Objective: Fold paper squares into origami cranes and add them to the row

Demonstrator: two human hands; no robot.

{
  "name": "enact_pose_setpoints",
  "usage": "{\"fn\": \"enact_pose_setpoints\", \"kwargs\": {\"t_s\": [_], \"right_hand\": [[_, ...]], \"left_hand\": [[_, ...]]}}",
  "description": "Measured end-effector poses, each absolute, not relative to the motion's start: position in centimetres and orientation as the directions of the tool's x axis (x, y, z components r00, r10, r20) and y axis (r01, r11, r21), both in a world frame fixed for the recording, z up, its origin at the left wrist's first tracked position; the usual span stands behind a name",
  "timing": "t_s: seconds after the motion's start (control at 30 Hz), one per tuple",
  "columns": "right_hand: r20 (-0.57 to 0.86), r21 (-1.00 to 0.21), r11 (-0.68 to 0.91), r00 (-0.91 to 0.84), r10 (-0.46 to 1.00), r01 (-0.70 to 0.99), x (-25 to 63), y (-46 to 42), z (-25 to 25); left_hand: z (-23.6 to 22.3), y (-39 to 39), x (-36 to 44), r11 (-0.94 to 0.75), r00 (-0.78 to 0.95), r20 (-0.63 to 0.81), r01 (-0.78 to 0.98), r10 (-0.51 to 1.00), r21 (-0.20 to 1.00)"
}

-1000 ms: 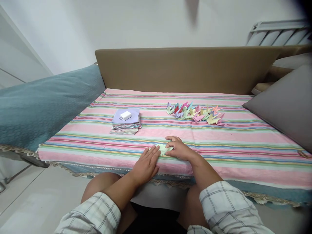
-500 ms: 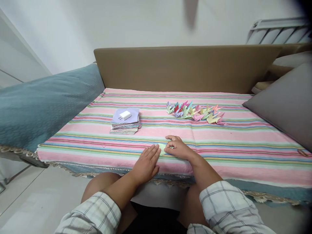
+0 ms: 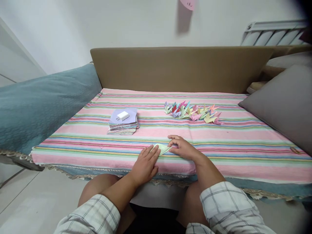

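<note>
A small pale green piece of folded paper (image 3: 162,149) lies on the striped cloth near its front edge. My left hand (image 3: 145,163) rests flat over the left part of the paper, fingers stretched out, its fingertips hiding that end. On the other side, my right hand (image 3: 181,148) pinches the paper's right tip between thumb and index finger. That tip looks slightly raised from the cloth. Further back and to the right stand several folded paper cranes (image 3: 192,112) in many colours, close together.
Back left is a stack of square paper sheets (image 3: 123,123) with a white charger plug (image 3: 122,115) on top. A grey cushion (image 3: 285,100) leans at the right. The brown backrest (image 3: 180,70) bounds the striped cloth (image 3: 80,133) behind; a blue-covered armrest (image 3: 48,97) stands left.
My right hand has moved slightly right, drawing the paper's right tip outward, so more pale green shows. My left hand stays pressed on it. The view has shifted slightly.
</note>
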State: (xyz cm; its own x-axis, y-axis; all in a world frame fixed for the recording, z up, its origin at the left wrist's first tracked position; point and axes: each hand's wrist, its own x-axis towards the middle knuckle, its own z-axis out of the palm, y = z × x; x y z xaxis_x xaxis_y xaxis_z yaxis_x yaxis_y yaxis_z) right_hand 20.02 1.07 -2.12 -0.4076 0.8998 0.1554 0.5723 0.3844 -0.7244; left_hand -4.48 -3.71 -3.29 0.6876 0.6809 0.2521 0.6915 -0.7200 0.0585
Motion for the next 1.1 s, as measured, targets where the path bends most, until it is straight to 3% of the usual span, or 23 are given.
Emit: {"fn": "enact_pose_setpoints", "kwargs": {"t_s": [0.3, 0.6, 0.93, 1.1], "right_hand": [[0.117, -0.73, 0.348, -0.394, 0.912, 0.588, 20.1, 1.0, -1.9], [0.171, -0.697, 0.396, -0.398, 0.901, 0.597, 20.4, 0.9, -1.8], [0.052, -0.742, 0.309, -0.409, 0.911, 0.594, 20.1, 0.4, -0.6], [0.069, -0.72, 0.321, -0.397, 0.915, 0.616, 20.0, 0.4, -0.9]], "left_hand": [[-2.9, -4.1, -3.2, -0.682, 0.647, 0.275, 0.73, 0.712, 0.049], [-2.9, -4.2, -2.7, -0.677, 0.645, 0.278, 0.735, 0.711, 0.027], [-2.4, -3.8, -2.9, -0.694, 0.664, 0.246, 0.718, 0.706, 0.052], [-1.8, -3.6, -2.9, -0.713, 0.687, 0.222, 0.698, 0.691, 0.059]]}}
